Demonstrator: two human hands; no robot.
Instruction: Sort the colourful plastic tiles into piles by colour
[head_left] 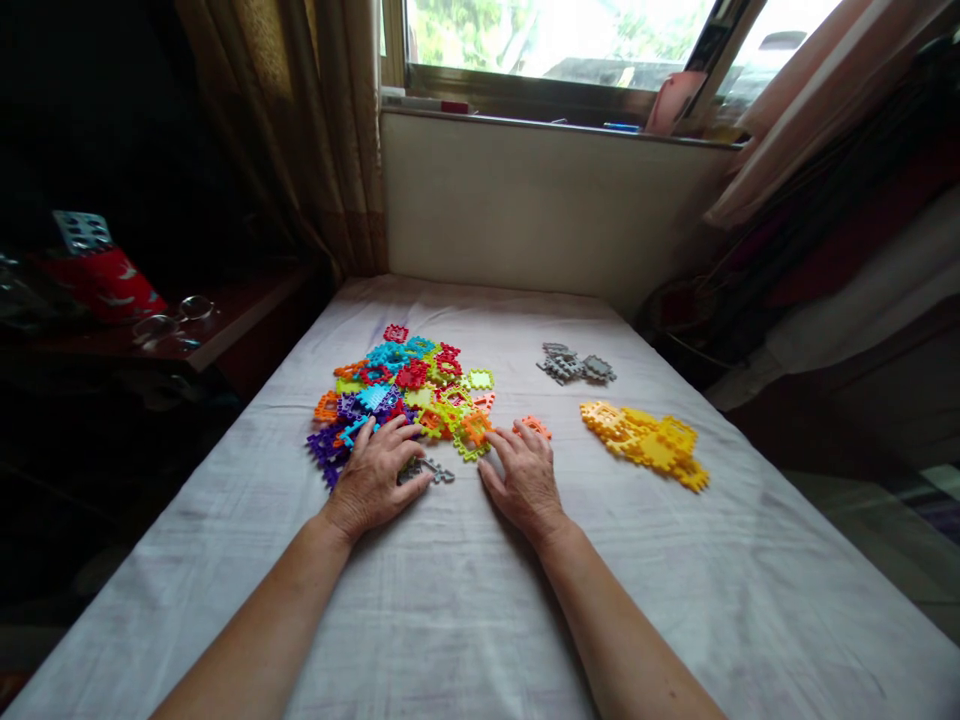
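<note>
A mixed heap of plastic interlocking tiles (420, 390) in many colours lies on the cloth-covered surface. My left hand (379, 475) rests over its near left edge, fingers spread, by purple tiles (322, 450). A grey tile (439, 470) lies beside its thumb, partly hidden. At the heap's near right edge, my right hand (525, 475) has its fingers apart, close to an orange tile (476, 428) and a salmon tile (535, 426). Neither hand visibly grips a tile. Off to the right are a yellow tile pile (645, 440) and a smaller grey tile pile (574, 365).
The pale sheet (450, 620) covers a flat surface reaching back to a wall (525, 200) under a window. On the left, a dark table (247, 310) holds eyeglasses (176, 315) and a red container (112, 285). Hanging clothes (825, 290) line the right side.
</note>
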